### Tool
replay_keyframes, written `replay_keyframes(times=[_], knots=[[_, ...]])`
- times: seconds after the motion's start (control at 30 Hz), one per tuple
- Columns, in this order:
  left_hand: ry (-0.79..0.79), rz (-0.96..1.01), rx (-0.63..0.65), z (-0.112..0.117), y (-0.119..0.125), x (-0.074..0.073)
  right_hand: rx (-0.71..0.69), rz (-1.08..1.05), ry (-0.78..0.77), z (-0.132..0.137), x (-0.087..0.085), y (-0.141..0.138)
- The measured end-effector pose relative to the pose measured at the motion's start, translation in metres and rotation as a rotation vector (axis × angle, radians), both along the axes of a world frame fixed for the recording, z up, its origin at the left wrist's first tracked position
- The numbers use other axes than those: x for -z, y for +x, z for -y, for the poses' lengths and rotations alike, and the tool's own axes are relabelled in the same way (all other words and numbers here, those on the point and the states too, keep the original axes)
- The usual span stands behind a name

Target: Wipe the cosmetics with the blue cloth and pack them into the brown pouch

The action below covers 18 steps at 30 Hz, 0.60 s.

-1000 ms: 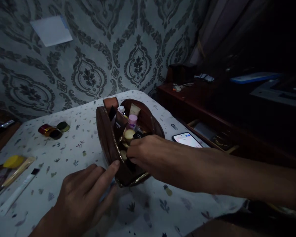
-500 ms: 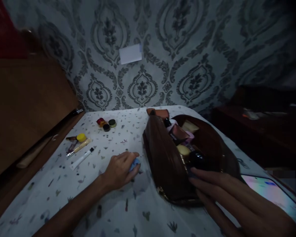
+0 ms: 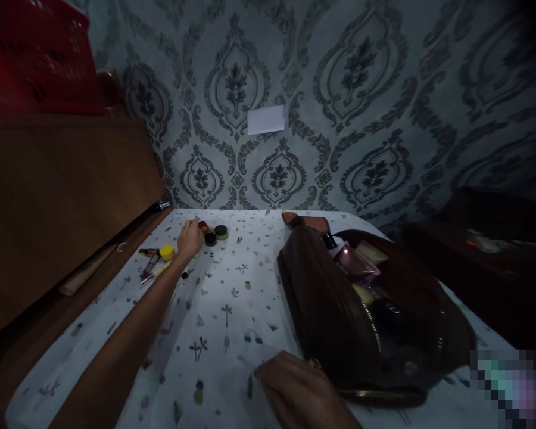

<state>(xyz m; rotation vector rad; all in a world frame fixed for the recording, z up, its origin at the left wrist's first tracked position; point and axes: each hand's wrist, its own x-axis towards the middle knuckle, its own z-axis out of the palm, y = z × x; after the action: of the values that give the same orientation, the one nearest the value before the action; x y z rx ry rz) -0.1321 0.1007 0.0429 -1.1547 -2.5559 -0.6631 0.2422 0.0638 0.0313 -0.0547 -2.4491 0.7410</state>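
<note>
With 12 o'clock at the wall (image 3: pixel 279 65), the unzipped brown bag (image 3: pixel 324 298) stands at 3 o'clock on the tabletop (image 3: pixel 232 387), containers (image 3: pixel 356 263) visible inside. The left hand (image 3: pixel 190 238), at 10 o'clock, has curled fingers just beside the dark-lidded jars (image 3: pixel 221 232); opening and grip cannot be determined. The right hand (image 3: pixel 297 387), at 5 o'clock, is blurred, partly curled near the bag; its grip cannot be determined.

On my feed, a lane runs up the tablecloth (image 3: pixel 259 298) through mid-frame; the brown bag (image 3: pixel 328 304) bars the lower right, the wooden cabinet (image 3: pixel 62 202) the left edge.
</note>
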Motion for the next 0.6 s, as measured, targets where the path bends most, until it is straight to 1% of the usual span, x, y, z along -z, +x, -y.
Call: replay_keyframes(times=[0.1, 0.17, 0.23, 0.33, 0.43, 0.5, 0.6], knots=[[-0.085, 0.007, 0.050, -0.014, -0.021, -0.005, 0.032, 0.059, -0.209, 0.003, 0.013, -0.021], [-0.152, 0.013, 0.104, -0.018, -0.028, -0.007, 0.063, 0.114, -0.298, 0.002, 0.025, -0.031], [-0.207, 0.020, 0.134, -0.017, -0.032, -0.009, 0.099, 0.141, -0.359, 0.000, 0.038, -0.036], [-0.244, 0.023, 0.098, -0.009, -0.034, -0.012, 0.138, 0.159, -0.473, -0.001, 0.050, -0.037], [-0.231, 0.017, 0.018, 0.003, -0.033, -0.012, 0.169, 0.195, -0.593, -0.001, 0.053, -0.037], [-0.210, 0.013, -0.009, 0.010, -0.031, -0.010, 0.176, 0.204, -0.636, -0.002, 0.051, -0.038], [-0.220, 0.050, 0.037, 0.017, -0.026, -0.003, 0.181, 0.186, -0.658, -0.002, 0.047, -0.038]])
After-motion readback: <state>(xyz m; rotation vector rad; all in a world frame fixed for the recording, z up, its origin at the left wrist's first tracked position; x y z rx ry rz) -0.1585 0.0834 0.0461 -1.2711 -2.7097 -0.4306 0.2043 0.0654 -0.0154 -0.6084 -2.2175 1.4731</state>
